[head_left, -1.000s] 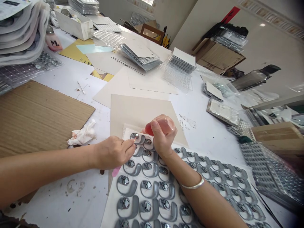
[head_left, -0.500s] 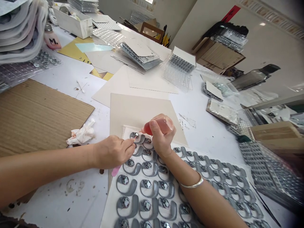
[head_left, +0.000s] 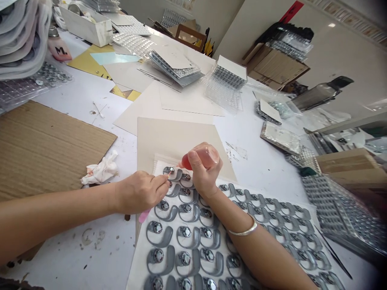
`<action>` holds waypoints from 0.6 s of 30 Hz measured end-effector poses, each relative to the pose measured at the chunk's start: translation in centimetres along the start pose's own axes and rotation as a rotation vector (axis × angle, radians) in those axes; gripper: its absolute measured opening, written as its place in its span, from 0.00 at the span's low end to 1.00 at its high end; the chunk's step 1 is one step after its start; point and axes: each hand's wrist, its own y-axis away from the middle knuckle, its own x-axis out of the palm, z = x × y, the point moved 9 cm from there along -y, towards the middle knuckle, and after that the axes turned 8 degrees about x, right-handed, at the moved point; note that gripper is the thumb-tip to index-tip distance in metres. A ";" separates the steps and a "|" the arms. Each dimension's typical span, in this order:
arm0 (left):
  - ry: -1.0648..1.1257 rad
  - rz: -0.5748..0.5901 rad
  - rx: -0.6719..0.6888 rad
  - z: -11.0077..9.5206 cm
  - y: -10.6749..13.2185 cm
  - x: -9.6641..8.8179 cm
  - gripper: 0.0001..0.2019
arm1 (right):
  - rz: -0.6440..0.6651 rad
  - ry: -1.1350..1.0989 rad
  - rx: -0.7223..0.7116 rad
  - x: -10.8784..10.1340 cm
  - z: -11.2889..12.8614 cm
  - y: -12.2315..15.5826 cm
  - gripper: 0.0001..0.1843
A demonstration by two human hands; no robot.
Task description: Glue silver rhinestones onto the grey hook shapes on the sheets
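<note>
My left hand [head_left: 145, 192] pinches a slim stick with a pink end [head_left: 144, 216] showing below the palm. Its thin tip lies at the top-left piece among rows of grey hook-shaped metal pieces [head_left: 159, 233], each with a round shiny stud. Wrapped in my right hand [head_left: 205, 171] is a squeeze bottle [head_left: 203, 157] of pinkish-red liquid, tilted with its nozzle toward that same piece. The pieces sit on a white sheet [head_left: 136, 257]; my right forearm hides some of them.
Crumpled tissue [head_left: 101, 169] lies beside a cardboard sheet [head_left: 54, 149] at the left. Beige card [head_left: 178, 133] extends behind the pieces. Black tweezers [head_left: 334, 251] rest at the right edge. Stacked plastic trays [head_left: 175, 66] and a bottle marked M [head_left: 59, 48] stand farther back.
The whole view has shifted slightly, so things appear a little farther left and up. Both hands keep their holds, and the stick's tip stays by the same top-left piece.
</note>
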 end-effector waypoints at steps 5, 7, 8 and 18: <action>0.001 0.006 0.005 0.1 0.0 0.0 0.09 | -0.026 0.022 -0.016 -0.3 -0.1 0.1 0.16; -0.002 0.011 0.004 0.1 0.0 0.0 0.10 | -0.026 0.032 -0.032 -0.3 0.0 0.1 0.15; -0.001 0.010 0.000 0.1 0.1 0.0 0.10 | -0.026 0.035 -0.044 -0.4 0.1 0.1 0.15; 0.073 -0.005 -0.044 0.5 0.3 0.0 0.09 | -0.010 0.081 -0.252 -0.1 2.5 0.8 0.10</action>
